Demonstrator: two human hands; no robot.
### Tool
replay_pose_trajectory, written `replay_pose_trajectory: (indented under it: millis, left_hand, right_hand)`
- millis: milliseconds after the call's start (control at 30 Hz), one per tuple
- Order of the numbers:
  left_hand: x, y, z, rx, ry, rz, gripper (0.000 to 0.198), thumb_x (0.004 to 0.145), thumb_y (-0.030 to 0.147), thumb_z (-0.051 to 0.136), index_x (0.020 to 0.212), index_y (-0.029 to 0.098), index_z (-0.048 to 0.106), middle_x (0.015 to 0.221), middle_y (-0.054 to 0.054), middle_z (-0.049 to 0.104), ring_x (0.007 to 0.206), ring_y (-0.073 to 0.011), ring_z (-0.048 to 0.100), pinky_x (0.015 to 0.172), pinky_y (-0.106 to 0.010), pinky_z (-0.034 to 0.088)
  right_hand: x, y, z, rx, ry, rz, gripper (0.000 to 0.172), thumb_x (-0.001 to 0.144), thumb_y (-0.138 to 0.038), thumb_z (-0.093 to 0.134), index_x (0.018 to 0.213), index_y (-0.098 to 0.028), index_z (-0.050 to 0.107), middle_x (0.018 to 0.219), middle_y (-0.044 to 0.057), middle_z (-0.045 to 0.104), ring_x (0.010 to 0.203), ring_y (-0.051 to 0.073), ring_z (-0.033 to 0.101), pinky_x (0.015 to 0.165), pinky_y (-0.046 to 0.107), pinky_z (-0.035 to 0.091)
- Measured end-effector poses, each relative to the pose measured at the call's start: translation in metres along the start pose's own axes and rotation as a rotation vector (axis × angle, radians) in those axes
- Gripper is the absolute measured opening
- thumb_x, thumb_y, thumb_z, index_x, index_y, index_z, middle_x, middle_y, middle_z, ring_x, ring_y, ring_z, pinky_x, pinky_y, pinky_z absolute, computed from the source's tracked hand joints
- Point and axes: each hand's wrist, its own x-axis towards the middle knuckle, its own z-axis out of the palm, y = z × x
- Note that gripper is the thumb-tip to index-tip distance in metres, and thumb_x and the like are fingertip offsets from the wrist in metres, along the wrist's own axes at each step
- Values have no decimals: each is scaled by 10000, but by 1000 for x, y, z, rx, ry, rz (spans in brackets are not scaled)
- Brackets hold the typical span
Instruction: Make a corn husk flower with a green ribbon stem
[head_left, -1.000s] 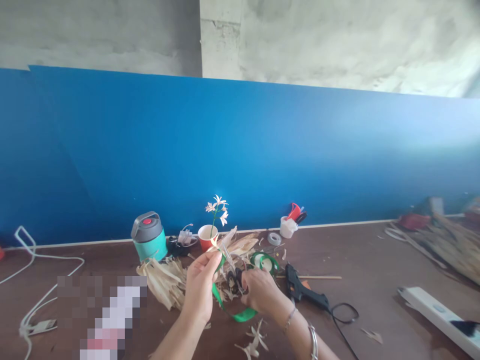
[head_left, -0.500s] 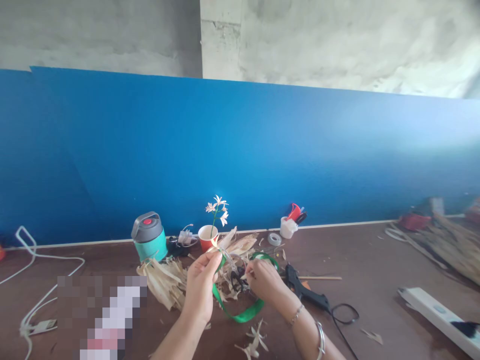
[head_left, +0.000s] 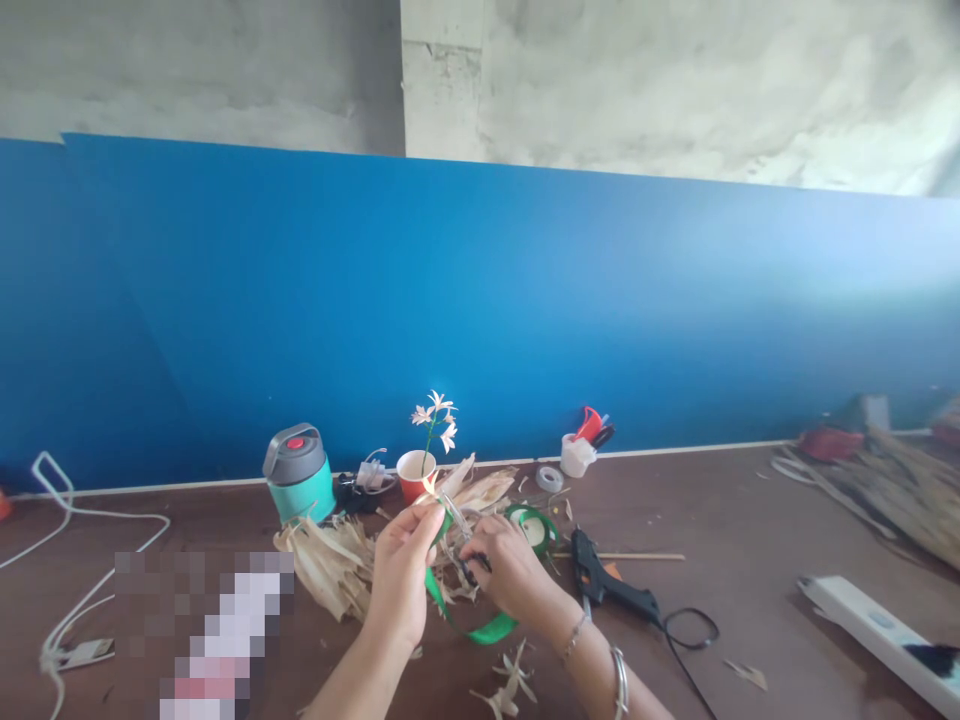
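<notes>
My left hand (head_left: 401, 575) is raised over the brown table (head_left: 735, 560), fingers pinched on the upper end of a green ribbon (head_left: 480, 628). The ribbon hangs in a loop below both hands and runs back to a green ribbon roll (head_left: 534, 522). My right hand (head_left: 506, 572) is closed round small black-handled scissors (head_left: 461, 535), whose blades point up at the ribbon next to my left fingertips. Dried pale husks (head_left: 334, 560) lie heaped just behind and left of the hands.
A black glue gun (head_left: 609, 585) with its cable lies right of my right hand. Behind stand a teal flask (head_left: 298, 472), a red cup with a flower stem (head_left: 415, 472), a tape roll (head_left: 549, 478) and a white pen cup (head_left: 577, 452). A white power strip (head_left: 877, 630) sits at right, white cables (head_left: 75, 560) at left.
My right hand drew to the right half a second ago, then came back left, bringing the scissors up against the ribbon. My left hand has stayed put.
</notes>
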Motion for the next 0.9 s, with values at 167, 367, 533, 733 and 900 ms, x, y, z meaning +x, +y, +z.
replay_pose_trajectory:
  millis: [167,367,533,733,900]
  left_hand:
    - [1,1,1,3,15,-10,315,667,427,770,679,150,621,573,61,342,526,-65,220,472,-191,187]
    - [-1,3,1,-2,20,-11,328,653,431,775,646,152,601,569,63,350,518,-65,227,471,-201,179]
    - [-1,4,3,12,19,-14,336,641,450,776,657,153,621,559,63,344,509,-66,221,471,-209,172]
    - [0,2,1,21,16,-15,326,659,449,763,666,159,615,555,66,333,514,-70,218,474,-211,177]
    - [0,3,2,22,13,-6,340,660,455,761,640,156,600,548,69,319,509,-68,207,469,-210,167]
  right_hand:
    - [1,6,13,-82,-4,-40,185,751,-152,564,868,-213,694,998,65,610,1085,244,471,893,356,321]
    - [2,11,12,-111,-16,-2,183,745,-130,552,858,-199,679,988,82,616,1091,255,479,911,384,321]
    - [3,14,17,-85,15,-7,195,741,-144,568,899,-188,673,1057,115,605,1158,293,430,962,446,284]
    - [8,17,18,72,103,2,193,805,-139,507,774,-182,693,897,86,618,974,247,509,876,377,343]
    - [12,19,18,345,225,65,208,791,-110,461,784,-136,667,819,86,632,841,214,551,804,325,399]
